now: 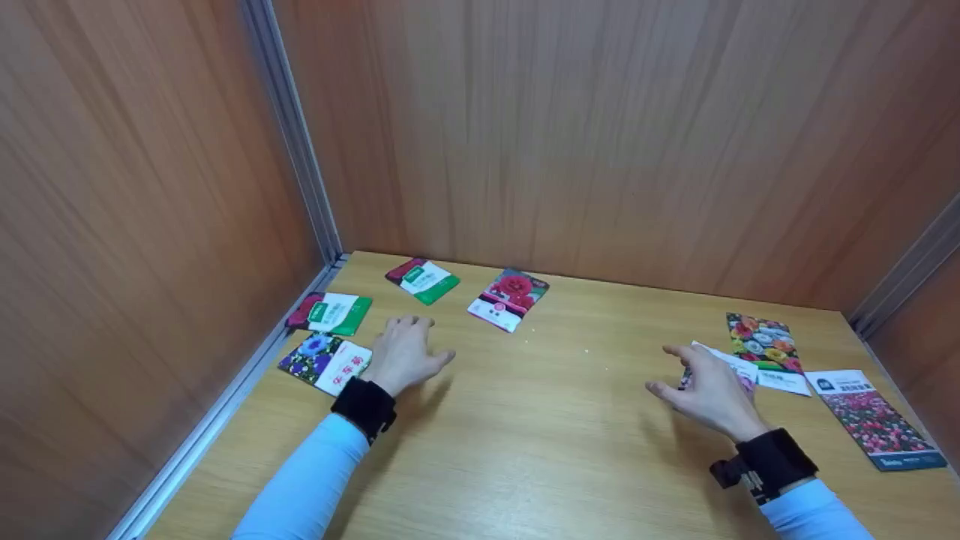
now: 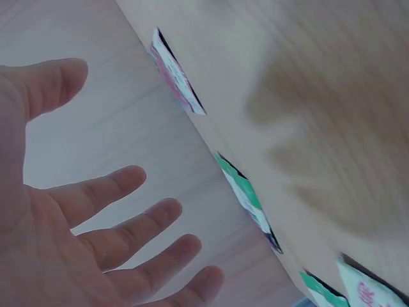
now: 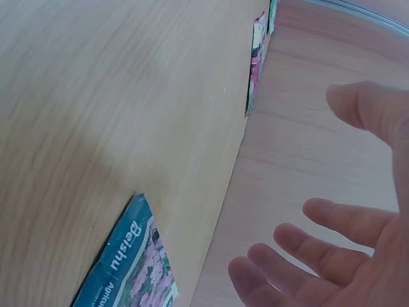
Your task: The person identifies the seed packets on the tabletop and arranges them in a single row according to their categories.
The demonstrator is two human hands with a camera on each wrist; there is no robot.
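My left hand (image 1: 405, 355) hovers over the table with spread fingers and holds nothing. It is nearest to a blue-flower seed packet (image 1: 322, 363), whose right edge it partly hides in the head view. Behind lie two green-and-white seed packets, one at the left edge (image 1: 330, 313) and one farther back (image 1: 424, 280). A red-flower seed packet (image 1: 510, 298) lies at the back middle. My right hand (image 1: 709, 390), also spread and holding nothing, is above a pink-flower seed packet (image 3: 144, 268) and covers part of it in the head view.
Right of that hand lie a mixed-colour flower packet (image 1: 766, 343) and a long pink-flower packet (image 1: 876, 420). Small pale specks (image 1: 586, 350) dot the table (image 1: 510, 450). Wood panels (image 1: 585, 150) with metal corner strips (image 1: 296, 135) rise around it.
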